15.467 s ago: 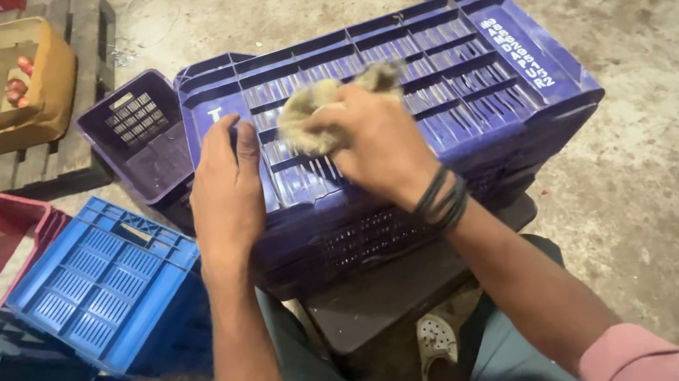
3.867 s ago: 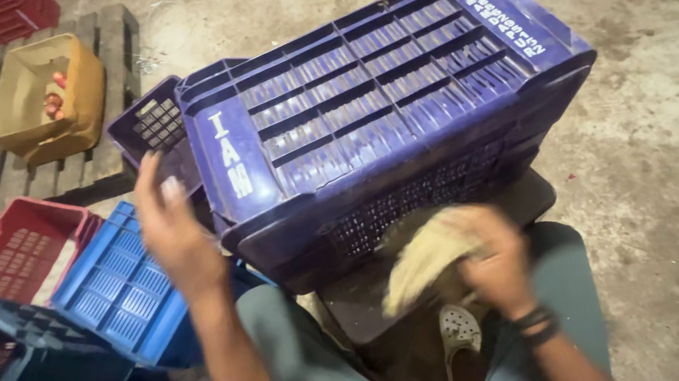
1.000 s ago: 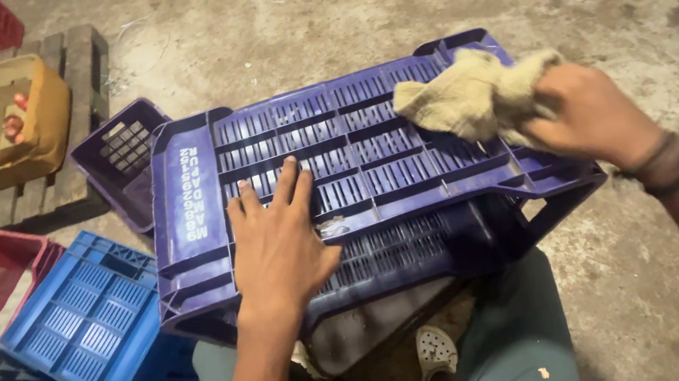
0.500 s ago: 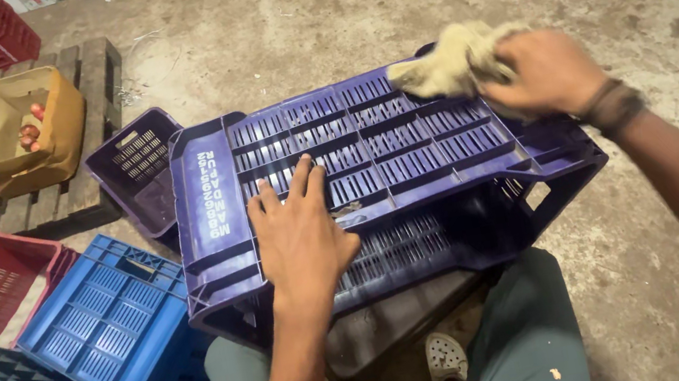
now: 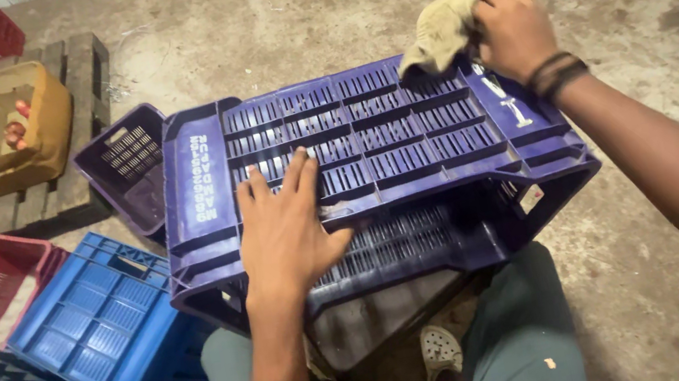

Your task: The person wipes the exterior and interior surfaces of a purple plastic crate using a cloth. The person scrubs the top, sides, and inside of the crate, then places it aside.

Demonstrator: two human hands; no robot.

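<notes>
the left hand lay flat, fingers spread, on the upturned purple crate at centre frame; the right hand gripped a beige rag (bunched) at the crate's upper right corner.

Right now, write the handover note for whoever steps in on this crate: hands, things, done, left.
Left hand: flat, palm down on the upturned dark purple slatted plastic crate, steadying it; nothing in its grip.
Right hand: grip shut on a crumpled beige cloth, pressed at the crate's far right corner.
The crate rests over the seated person's knees, base facing up.
Done: cannot tell from the surface how much has been wiped.
Left: probably the rest of the base and sides.
Nearby: lighter blue plastic crate at left.
</notes>
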